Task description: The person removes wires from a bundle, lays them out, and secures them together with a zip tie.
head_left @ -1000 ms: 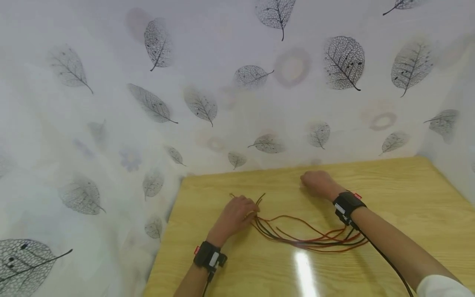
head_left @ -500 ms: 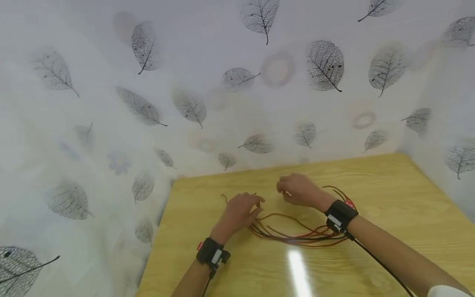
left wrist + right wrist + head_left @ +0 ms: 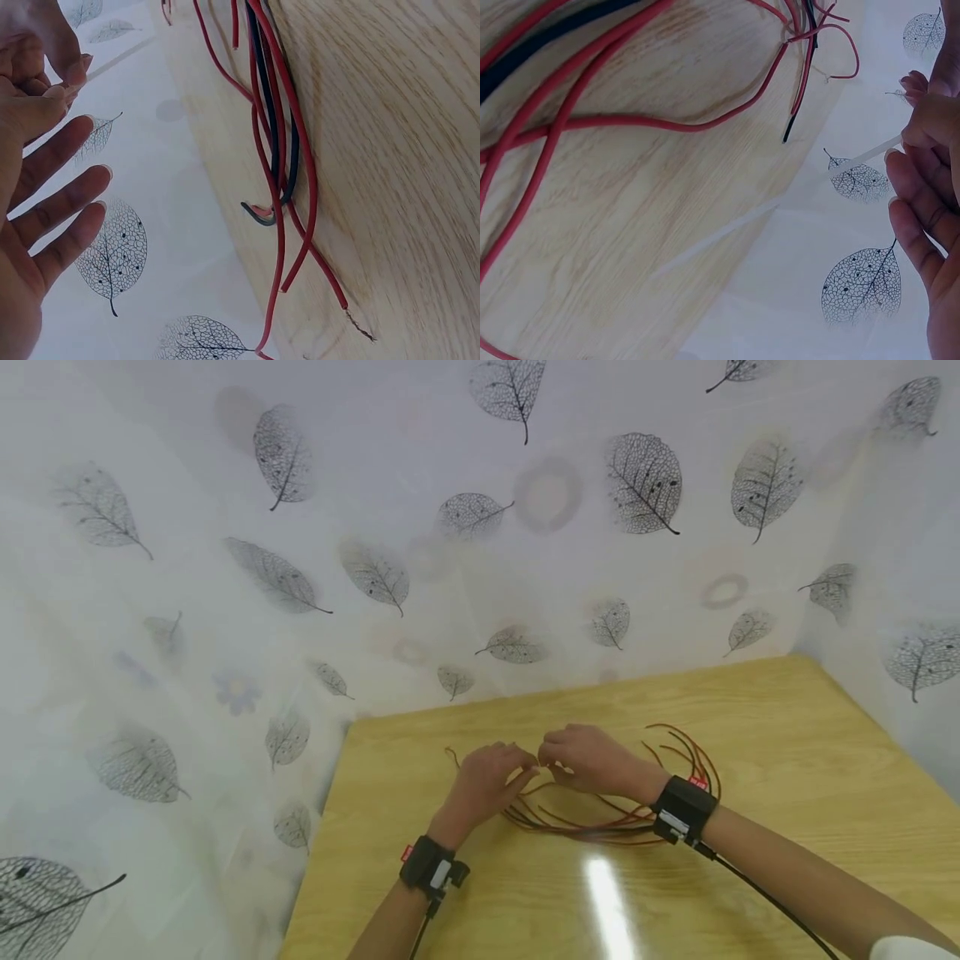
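Note:
Several red and black wires (image 3: 600,833) lie in a loose bundle on the wooden table. A thin translucent white cable tie (image 3: 731,231) slants out from my fingertips in the right wrist view. My right hand (image 3: 596,766) pinches it between thumb and fingers, above the table beyond the bundle. My left hand (image 3: 483,783) meets it, thumb and index finger pinching at the same spot, the other fingers spread in the left wrist view. The cable tie's end at the fingers is hidden. Some wire ends are bare and twisted, as on one red wire (image 3: 330,281).
The wooden table (image 3: 390,860) reaches back to a white leaf-patterned sheet (image 3: 420,610), which also hangs at the left and right. Each wrist wears a black camera band (image 3: 682,810) with a cable running down the arm.
My right hand has moved left and toward me to meet my left hand. The left hand has let go of the wires, lifting to the cable tie. The head view has shifted right.

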Available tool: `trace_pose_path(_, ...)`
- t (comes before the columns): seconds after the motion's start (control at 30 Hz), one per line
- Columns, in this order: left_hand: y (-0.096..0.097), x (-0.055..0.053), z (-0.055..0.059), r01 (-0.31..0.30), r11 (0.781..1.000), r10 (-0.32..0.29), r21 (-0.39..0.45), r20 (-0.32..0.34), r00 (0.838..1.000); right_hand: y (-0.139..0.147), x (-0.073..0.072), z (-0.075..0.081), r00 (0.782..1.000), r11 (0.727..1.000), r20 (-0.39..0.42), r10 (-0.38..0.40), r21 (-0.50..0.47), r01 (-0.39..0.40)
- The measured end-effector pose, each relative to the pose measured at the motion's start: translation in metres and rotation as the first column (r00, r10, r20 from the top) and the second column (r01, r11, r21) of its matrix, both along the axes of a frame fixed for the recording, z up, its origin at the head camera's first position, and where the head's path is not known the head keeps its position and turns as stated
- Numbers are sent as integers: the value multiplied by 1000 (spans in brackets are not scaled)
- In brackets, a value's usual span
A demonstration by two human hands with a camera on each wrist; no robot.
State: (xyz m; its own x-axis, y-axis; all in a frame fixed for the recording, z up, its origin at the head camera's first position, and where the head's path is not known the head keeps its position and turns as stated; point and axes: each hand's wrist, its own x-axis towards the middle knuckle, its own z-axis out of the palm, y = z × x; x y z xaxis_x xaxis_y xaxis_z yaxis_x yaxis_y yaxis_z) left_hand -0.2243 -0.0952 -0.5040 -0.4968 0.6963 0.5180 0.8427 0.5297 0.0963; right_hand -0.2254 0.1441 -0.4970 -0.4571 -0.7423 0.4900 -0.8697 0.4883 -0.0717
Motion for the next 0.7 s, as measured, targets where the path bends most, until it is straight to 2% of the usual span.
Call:
trace_pose_path(0.27, -8, 3, 16, 18, 999, -17, 34, -26, 1000, 10, 4, -13, 997, 999, 59, -50, 19, 49)
trace_pose_path(0.4, -16, 7, 25, 41, 996, -43, 82, 24, 999, 16, 7, -21, 992, 998, 115, -52, 42, 47)
trace_pose_path(0.5, -20, 12, 32, 76, 989, -86, 127, 75, 994, 17, 8, -25, 988, 999, 150, -43, 37, 38)
trace_pose_path(0.7, -22, 22, 41, 139, 975, -162, 174, 124, 979, 13, 9, -30, 994, 1000, 108, 14, -14, -13)
